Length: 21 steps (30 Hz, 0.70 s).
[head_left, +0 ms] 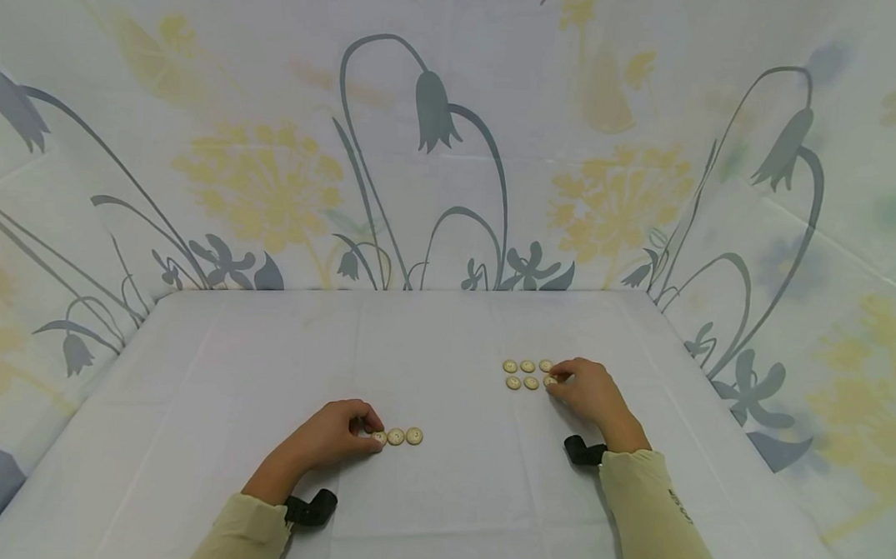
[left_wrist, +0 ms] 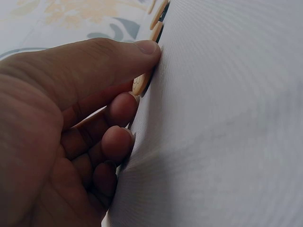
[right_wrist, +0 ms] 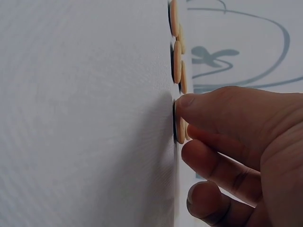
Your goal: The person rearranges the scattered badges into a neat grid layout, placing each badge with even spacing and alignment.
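Here the left hand point(head_left: 333, 435) curls, its grip pinching the end button point(head_left: 379, 437) on the tabletop point(head_left: 264, 371); the right hand point(head_left: 589, 390), knuckles up, pinches a grid button point(head_left: 549, 381).

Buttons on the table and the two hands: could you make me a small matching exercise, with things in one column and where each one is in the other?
Things:
1. left hand
2. right hand
3. row of three buttons
4. group of six buttons

Places:
A. lying in two rows on the right part of the table
B. fingers on the right-hand end of the larger button group
C. lying in a single line near the front of the table, left of middle
D. fingertips on the left-end button of the short row

Pairs: 1-D, 2-B, 3-C, 4-A
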### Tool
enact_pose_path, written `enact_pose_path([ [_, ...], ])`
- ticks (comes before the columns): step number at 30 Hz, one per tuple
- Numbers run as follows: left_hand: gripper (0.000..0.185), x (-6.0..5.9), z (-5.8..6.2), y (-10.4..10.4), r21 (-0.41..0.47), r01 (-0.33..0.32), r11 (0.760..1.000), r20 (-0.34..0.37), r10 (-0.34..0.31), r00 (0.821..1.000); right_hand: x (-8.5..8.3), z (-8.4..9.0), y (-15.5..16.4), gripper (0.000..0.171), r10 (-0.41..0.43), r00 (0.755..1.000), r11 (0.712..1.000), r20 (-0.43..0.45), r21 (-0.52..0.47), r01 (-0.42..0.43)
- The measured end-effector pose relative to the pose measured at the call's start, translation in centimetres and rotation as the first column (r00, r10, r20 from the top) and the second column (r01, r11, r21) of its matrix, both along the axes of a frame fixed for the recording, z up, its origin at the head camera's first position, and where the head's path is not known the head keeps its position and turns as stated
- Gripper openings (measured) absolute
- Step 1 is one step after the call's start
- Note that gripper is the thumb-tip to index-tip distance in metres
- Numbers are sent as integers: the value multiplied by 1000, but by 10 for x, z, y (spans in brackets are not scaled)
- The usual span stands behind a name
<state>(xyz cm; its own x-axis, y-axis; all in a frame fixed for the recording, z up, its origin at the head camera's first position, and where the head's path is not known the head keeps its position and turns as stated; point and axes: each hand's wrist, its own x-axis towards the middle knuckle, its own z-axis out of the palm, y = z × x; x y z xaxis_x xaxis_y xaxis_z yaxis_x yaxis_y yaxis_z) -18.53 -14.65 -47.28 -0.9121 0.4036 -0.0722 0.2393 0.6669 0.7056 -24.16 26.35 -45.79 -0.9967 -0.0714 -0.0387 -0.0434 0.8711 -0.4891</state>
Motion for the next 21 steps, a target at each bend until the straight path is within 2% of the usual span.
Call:
enact_pose_path([
  [21,19,0,0,0,-6,-9,1000,4,9,1000,1,6,-7,32,26,1000,1000,6,-10,-26],
])
